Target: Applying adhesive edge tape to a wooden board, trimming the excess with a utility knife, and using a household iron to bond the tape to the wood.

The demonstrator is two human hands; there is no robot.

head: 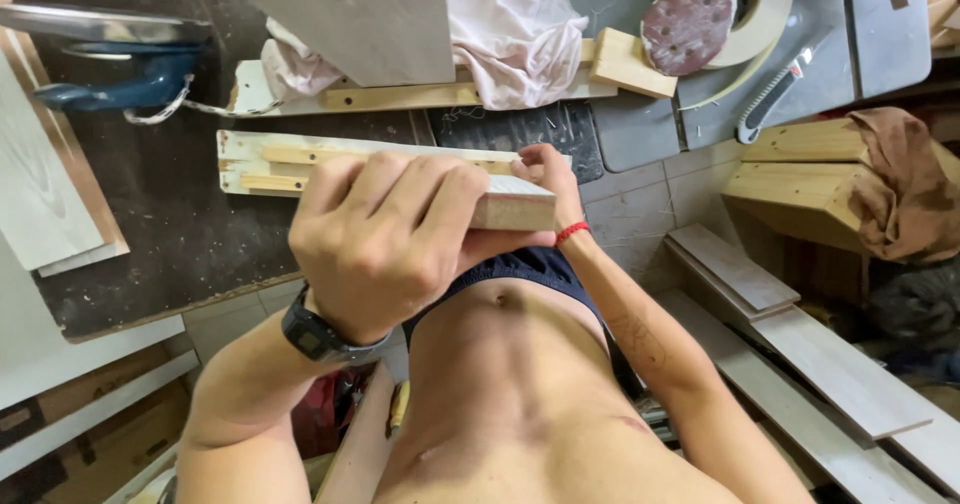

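the left hand [385, 239], with a dark digital watch [318, 332] on its wrist, was wrapped around a plywood block [515, 202]. its fingers [420, 199] curled over the top face, closed firmly on the block. the block sat at torso height, above the dark workbench [170, 214], with its layered edge facing the camera.

the right hand [545, 169], with a red cord [571, 232] at the wrist, rested against the far end of the same block. most of its fingers were hidden behind the wood, so the grip there could not be determined; it appeared to press on the end.

behind the block, a pale framed strip of wood [330, 159] lay flat on the workbench. a second strip [400, 94] lay farther back, partly covered by a pink cloth [510, 34]. a blue clamp [130, 79] lay at the left. on the grey surface [890, 34] at the upper right lay a reddish sanding disc [688, 26], touching a roll of tape [765, 4], and a utility knife [775, 99]. light boards [800, 334] lay on the tiled floor at the right.
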